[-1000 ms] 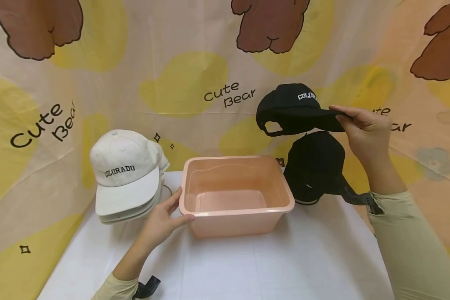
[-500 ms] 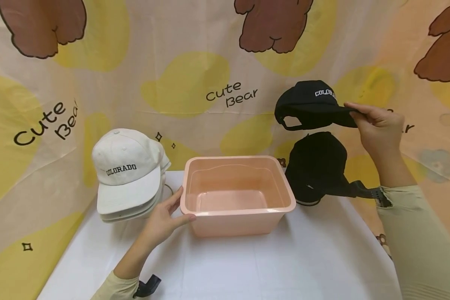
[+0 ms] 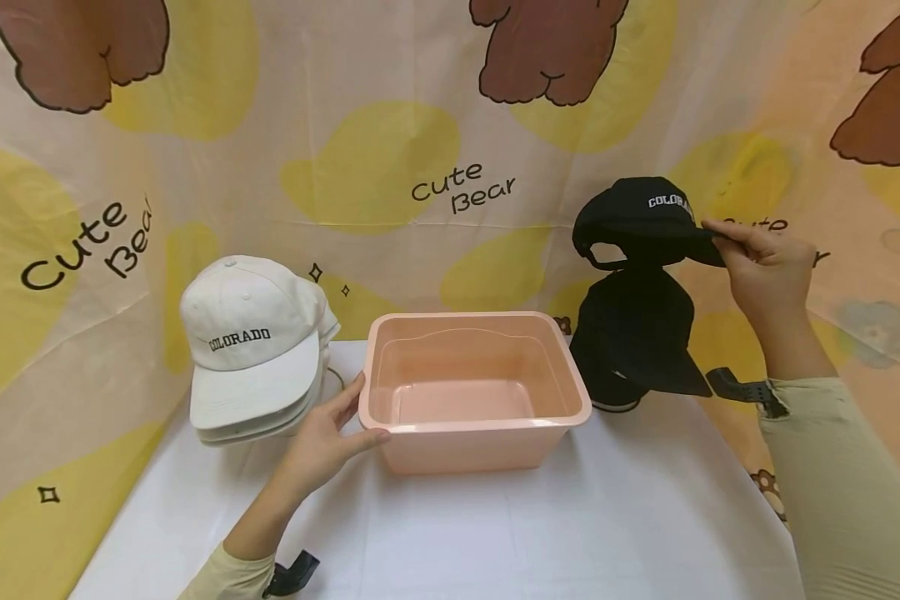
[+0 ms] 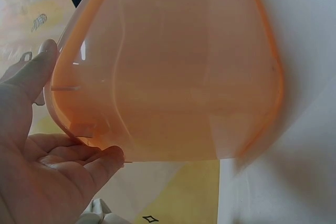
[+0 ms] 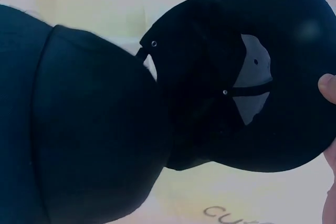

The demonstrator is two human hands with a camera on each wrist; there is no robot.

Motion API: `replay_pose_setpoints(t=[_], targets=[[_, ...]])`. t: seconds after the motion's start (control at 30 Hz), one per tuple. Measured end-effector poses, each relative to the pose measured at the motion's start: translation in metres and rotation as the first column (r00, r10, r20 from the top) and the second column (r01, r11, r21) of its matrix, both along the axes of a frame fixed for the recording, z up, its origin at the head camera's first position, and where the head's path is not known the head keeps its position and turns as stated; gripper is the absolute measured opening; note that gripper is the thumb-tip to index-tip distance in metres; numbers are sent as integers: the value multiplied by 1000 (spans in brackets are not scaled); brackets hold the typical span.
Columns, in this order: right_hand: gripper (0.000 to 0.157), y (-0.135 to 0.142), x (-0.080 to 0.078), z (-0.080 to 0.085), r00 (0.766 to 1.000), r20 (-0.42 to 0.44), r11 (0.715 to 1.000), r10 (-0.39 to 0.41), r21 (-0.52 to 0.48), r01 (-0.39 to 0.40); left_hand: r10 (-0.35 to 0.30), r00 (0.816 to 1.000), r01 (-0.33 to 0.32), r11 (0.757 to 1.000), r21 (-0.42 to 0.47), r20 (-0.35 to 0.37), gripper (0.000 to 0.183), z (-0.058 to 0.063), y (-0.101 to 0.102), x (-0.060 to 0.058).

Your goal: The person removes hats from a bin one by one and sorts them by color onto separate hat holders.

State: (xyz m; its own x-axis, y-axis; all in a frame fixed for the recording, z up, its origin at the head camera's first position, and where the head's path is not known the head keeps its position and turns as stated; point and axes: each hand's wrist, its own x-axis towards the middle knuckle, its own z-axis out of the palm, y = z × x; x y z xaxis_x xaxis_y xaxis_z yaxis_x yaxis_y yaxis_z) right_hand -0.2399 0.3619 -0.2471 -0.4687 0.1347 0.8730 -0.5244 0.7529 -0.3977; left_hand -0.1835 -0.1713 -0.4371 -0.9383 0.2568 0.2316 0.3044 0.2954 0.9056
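A black baseball cap point(image 3: 637, 218), lettered COLORADO in white, hangs by its brim from my right hand point(image 3: 771, 271), which pinches the brim between thumb and fingers. Right below is another black cap point(image 3: 633, 329), its crown overlapping the held one in the head view. The right wrist view shows the held cap's underside point(image 5: 299, 145) and strap opening, with the lower cap's crown point(image 5: 100, 129) close by. My left hand point(image 3: 322, 450) grips the near left corner of a pink plastic basin point(image 3: 472, 450), thumb on one side of the rim and fingers on the other point(image 4: 58, 171).
Several white caps point(image 3: 247, 312) are stacked left of the basin, the top one lettered COLORADO. A white cloth point(image 3: 450, 533) covers the table. Behind stands a hanging fabric point(image 3: 375, 167) printed with bears. Dark wrist-camera mounts point(image 3: 296, 575) stick out from both sleeves.
My right hand has carried the black cap to the right, then lowered it toward the black cap below. My left hand and the basin have stayed in place.
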Motion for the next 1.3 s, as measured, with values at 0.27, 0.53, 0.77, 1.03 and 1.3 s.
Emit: replay_pose_setpoints(t=[0.27,0.53,0.77,1.03,1.3], targets=[[20,0,7,-13,999,-4,998,-49,32,49,-2,1000,3,1000,12,-3,100,-1,1,0],[21,19,5,-37,998,-54,995,-15,94,20,-1,1000,1,1000,17,2,101,-4,2,-2],[23,35,6,-50,999,-45,993,27,119,-21,-1,1000,2,1000,19,-8,100,-3,2,-2],[31,40,14,-68,999,-17,985,42,170,-38,-3,1000,3,1000,29,2,100,-4,0,0],[34,40,18,-80,998,-34,976,59,212,-51,-4,1000,3,999,33,2,100,-3,0,-1]])
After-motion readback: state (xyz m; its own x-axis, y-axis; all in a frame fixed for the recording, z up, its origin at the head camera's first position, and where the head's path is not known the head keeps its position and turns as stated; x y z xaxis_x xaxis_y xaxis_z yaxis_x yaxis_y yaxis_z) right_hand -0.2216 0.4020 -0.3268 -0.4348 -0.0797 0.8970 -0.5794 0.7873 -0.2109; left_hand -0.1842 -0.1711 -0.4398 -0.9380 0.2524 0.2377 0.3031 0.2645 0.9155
